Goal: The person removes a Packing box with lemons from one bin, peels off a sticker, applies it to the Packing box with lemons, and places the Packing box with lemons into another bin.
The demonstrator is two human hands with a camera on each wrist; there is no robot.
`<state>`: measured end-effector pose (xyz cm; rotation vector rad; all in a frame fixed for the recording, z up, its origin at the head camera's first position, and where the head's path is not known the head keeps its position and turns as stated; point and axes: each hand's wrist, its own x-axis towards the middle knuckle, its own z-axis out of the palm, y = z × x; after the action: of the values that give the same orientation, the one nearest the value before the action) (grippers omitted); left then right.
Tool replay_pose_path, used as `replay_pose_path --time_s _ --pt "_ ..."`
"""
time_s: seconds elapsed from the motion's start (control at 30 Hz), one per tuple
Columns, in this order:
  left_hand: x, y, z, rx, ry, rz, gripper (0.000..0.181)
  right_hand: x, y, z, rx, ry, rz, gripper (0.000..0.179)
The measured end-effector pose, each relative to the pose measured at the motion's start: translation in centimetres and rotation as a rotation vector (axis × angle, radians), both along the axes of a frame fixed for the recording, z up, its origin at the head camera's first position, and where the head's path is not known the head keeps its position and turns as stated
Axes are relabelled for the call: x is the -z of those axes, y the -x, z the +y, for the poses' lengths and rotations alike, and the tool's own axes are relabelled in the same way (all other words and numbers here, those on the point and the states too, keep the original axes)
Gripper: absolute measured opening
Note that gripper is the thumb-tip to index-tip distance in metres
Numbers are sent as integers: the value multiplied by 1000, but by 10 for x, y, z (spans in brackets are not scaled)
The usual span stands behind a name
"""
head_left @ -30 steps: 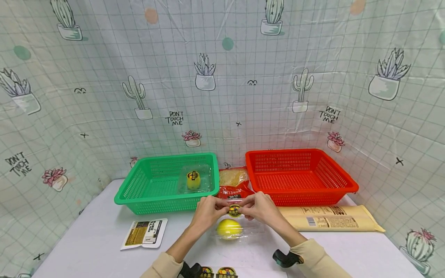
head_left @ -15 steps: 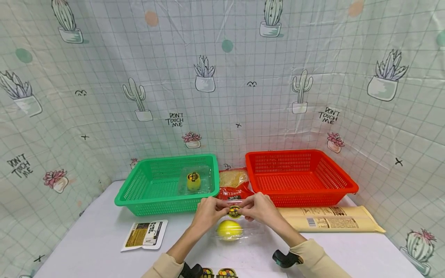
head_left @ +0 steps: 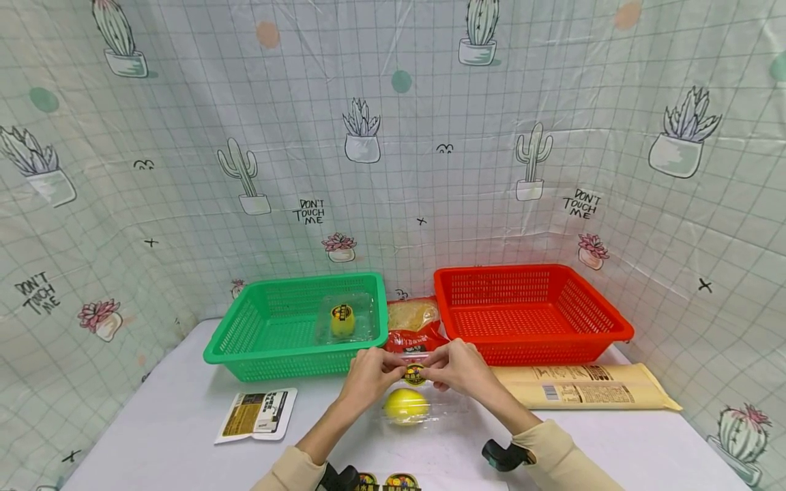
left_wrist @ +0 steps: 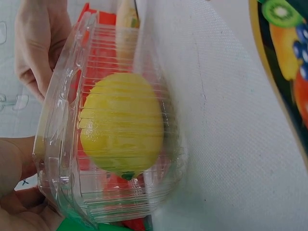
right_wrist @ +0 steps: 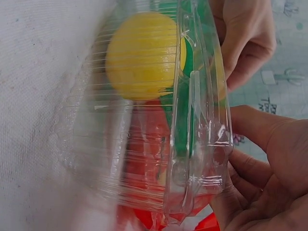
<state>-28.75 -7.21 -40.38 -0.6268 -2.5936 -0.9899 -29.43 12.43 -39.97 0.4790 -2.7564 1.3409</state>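
A clear plastic clamshell box (left_wrist: 159,197) stands on the table with a yellow lemon (head_left: 406,406) inside; its lid is down. Over the lid, a round black-and-gold fruit sticker (head_left: 415,374) sits between my hands. My left hand (head_left: 370,375) pinches its left edge between thumb and index finger. From the other side, my right hand (head_left: 457,368) pinches the right edge, fingers curled. In the right wrist view the fingertips are right at the lid's top. How much of the sticker lies on the lid is hidden.
Behind stand a green basket (head_left: 288,356) holding another boxed, stickered lemon (head_left: 342,320), and a red basket (head_left: 534,342). Between them lies a red food bag (head_left: 414,324). A beige long packet (head_left: 583,387) lies right, a small white-brown pouch (head_left: 258,414) left. A sticker sheet (head_left: 454,481) lies in front.
Hardly anything differs: both hands stay at the sticker over the lid, with only very slight finger movement. The box and lemon have not moved.
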Motion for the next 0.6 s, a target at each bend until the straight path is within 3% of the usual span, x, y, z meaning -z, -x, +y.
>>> replay_pose_path --time_s 0.3,0.6 --pt "3 1 0 12 11 34 6 0 -1 -2 11 -50 33 12" --pt "5 0 1 18 -1 23 5 2 -1 -5 13 -133 123 9"
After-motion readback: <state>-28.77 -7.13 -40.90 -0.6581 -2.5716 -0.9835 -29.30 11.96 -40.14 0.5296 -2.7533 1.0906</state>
